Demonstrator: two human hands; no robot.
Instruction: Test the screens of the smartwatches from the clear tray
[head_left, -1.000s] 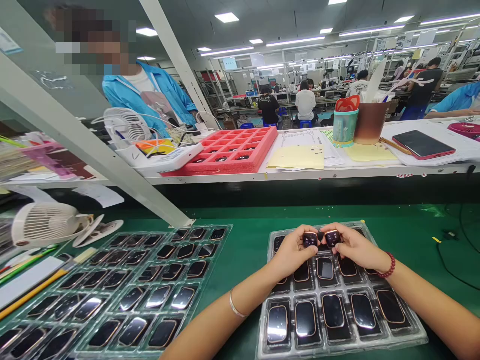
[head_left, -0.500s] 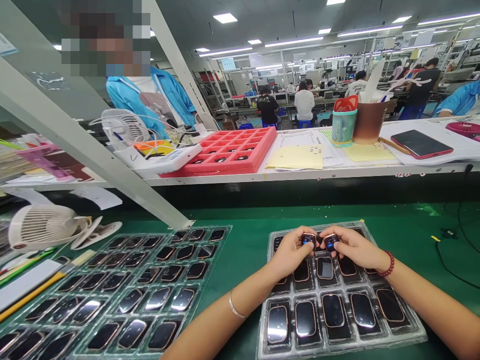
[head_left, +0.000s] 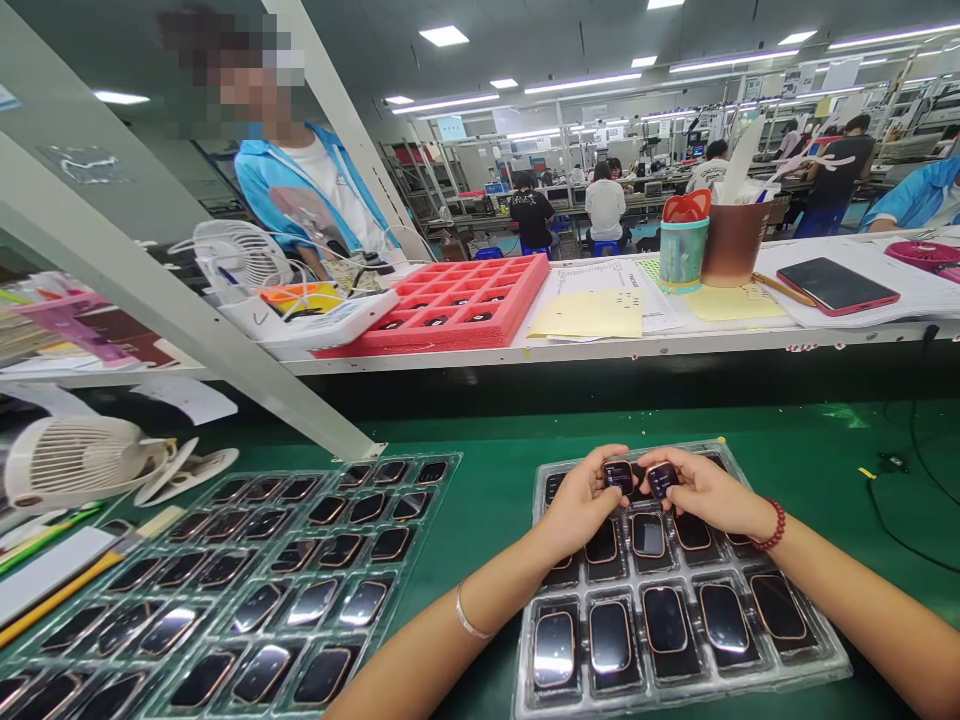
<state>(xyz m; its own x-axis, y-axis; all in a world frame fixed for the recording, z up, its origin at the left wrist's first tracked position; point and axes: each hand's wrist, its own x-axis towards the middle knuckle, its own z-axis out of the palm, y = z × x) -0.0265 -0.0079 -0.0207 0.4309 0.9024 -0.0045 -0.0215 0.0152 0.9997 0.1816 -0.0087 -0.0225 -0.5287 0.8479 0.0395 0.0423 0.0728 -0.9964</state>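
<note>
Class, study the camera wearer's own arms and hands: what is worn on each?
The left hand is ungloved, with a thin, silvery, plain-looking bangle further up that arm. The right hand is ungloved too, with a bracelet of round, dark red beads at the wrist. No sleeve shows on either forearm.

Two trays of smartwatches (head_left: 262,605) lie at left on the workbench (head_left: 480,560); another watch tray (head_left: 682,680) lies at right, beneath both hands. Behind them, the shelf (head_left: 450,362) bears a foam tray (head_left: 487,335), papers (head_left: 589,313), cups (head_left: 735,245) and a smartphone (head_left: 836,285).
</note>
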